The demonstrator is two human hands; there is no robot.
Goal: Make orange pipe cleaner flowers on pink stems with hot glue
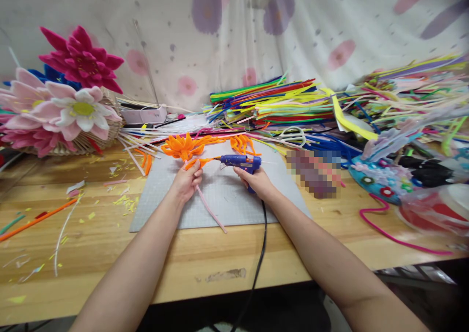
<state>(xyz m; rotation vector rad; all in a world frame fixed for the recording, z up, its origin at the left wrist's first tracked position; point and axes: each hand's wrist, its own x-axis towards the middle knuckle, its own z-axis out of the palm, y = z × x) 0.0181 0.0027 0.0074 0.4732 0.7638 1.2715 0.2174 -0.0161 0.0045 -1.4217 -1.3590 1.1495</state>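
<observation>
My left hand [188,180] is closed on an orange flower [183,146] made of fuzzy stems, held above the grey cutting mat [220,205]. A pale pink stem [211,210] hangs down from that hand. In my right hand [256,179] is a blue glue gun [240,162], its nozzle pointing left at an orange petal beside my left fingers. Whether the nozzle touches the petal is too small to tell. Behind the gun, loose orange petal loops [244,144] lie on the mat.
Pink and white flowers [82,109] fill a basket at the left. Bundles of coloured stems [278,102] line the back. White-handled scissors [293,136] lie behind the mat. A black cord [262,249] runs from the gun over the front edge. At the right are a plastic tub [436,210] and a magenta stem [395,236].
</observation>
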